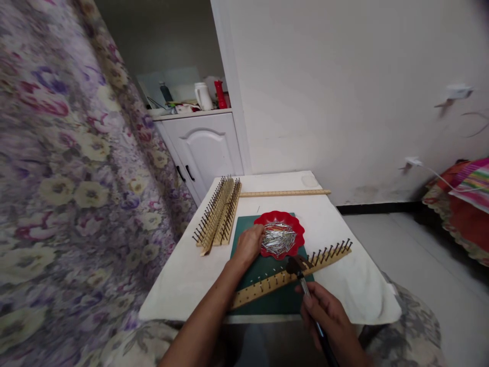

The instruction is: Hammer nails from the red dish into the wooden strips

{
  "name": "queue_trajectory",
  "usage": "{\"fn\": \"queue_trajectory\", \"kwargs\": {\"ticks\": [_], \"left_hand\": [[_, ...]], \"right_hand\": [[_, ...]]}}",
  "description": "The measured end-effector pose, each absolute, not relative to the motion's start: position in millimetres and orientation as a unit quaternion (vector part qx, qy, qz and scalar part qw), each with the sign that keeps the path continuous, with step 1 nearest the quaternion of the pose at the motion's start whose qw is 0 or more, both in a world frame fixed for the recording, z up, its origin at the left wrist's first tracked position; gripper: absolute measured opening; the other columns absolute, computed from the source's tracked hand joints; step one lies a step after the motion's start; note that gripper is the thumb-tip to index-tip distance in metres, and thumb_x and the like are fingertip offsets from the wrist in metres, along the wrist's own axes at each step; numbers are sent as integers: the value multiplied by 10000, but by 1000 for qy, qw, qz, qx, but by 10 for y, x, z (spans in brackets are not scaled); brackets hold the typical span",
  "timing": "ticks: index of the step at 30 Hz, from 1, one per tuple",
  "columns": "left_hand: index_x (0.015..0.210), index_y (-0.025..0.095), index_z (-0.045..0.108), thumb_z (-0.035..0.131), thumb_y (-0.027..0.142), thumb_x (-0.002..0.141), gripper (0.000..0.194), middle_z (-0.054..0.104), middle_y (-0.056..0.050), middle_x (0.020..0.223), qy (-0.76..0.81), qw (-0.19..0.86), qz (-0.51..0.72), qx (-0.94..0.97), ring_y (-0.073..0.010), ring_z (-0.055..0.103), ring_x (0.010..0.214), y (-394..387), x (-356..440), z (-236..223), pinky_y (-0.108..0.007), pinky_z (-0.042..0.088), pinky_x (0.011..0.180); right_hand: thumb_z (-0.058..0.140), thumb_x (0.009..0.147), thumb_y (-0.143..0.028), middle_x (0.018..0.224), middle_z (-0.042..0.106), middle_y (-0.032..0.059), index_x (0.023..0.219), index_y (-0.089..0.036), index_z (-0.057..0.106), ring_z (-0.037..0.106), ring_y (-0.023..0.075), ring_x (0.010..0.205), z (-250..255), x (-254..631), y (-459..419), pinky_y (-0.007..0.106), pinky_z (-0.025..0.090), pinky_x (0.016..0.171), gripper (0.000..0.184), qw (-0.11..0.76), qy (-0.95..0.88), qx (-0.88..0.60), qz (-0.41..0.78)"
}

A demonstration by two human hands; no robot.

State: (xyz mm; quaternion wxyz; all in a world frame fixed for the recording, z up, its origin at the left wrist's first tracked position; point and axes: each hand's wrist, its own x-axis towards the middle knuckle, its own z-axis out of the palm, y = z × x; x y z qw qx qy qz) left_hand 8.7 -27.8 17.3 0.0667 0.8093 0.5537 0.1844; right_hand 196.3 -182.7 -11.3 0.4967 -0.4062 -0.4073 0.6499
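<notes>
My right hand (328,313) is wrapped round the handle of a hammer (304,285). Its dark head is over a wooden strip (248,294) that lies aslant on a green mat (267,307). Tall dark nails stand along the strip's right end, a few shorter silvery ones in the middle, and small holes show at the left. My left hand (249,244) is at the left rim of a red scalloped bowl (300,234) full of loose silvery nails (280,238). Its fingers are curled together at the rim; what they hold, if anything, is hidden.
Wooden strips thick with upright dark nails (217,211) stand at the table's left. A bare wooden strip (284,193) crosses the far end of the white-covered table (179,290). A floral curtain (76,193) hangs at left; a white cabinet (206,148) and wall are behind.
</notes>
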Motion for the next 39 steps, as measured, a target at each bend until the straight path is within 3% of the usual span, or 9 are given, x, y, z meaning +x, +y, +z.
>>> {"fn": "queue_trajectory", "kwargs": {"ticks": [5,13,16,20,24,29,31,34,39], "left_hand": [[867,207,518,366,195,921,162,578,-36,865,464,170,304,815,-155,538,777,-1071,105,373,-250,409,697],[784,202,573,471,173,876,140,598,-37,799,402,305,349,790,-140,548,740,-1982,318,136,-232,407,653],[742,185,613,575,243,826,109,594,-26,726,431,389,425,695,-136,548,664,-2002,343,13,-233,412,609],[723,156,634,688,243,713,104,590,3,629,394,573,537,477,-121,549,555,-2052,449,-161,-225,418,547],[723,151,663,704,184,668,76,608,5,633,333,630,610,346,-125,559,575,-2164,618,-306,-246,433,588],[748,159,671,665,199,714,53,613,-1,682,352,611,621,343,-127,561,598,-2197,512,-323,-256,444,609],[767,168,668,647,206,738,52,615,-2,737,422,534,619,393,-123,562,616,-2136,313,-273,-246,444,620],[764,175,670,629,220,772,62,617,-23,832,532,362,572,509,-162,574,829,-1991,-8,-203,-248,435,753],[757,180,640,544,239,835,137,588,-24,804,564,266,480,617,-157,565,792,-1787,-187,-274,-236,427,703]], "right_hand": [[635,787,-466,498,474,-94,999,-189,524,322,46,333,-77,1911,-1818,161,238,322,366,509,-420,-426,619],[702,759,-367,578,487,-81,942,-204,548,333,45,408,-40,1836,-1943,156,251,373,289,522,-401,-399,638],[705,745,-398,512,461,-103,938,-197,528,294,28,347,-27,1822,-1971,146,200,337,330,518,-393,-393,650],[701,748,-407,476,472,-113,959,-194,509,321,23,324,11,1814,-1999,131,233,333,356,521,-391,-404,642],[687,766,-384,500,521,-96,971,-195,515,351,27,328,16,1803,-2052,128,257,330,328,513,-406,-411,635],[651,792,-392,521,519,-90,968,-196,514,362,30,339,33,1818,-2091,130,257,333,297,497,-424,-434,621],[614,818,-403,541,533,-80,986,-196,509,369,33,344,52,1841,-2089,135,262,336,286,493,-439,-445,605],[587,832,-414,554,530,-77,994,-200,499,377,42,352,69,1870,-2086,140,286,333,282,492,-452,-454,590],[584,831,-410,555,519,-74,992,-198,495,381,51,369,63,1867,-2100,140,299,331,281,480,-454,-455,597]]}}
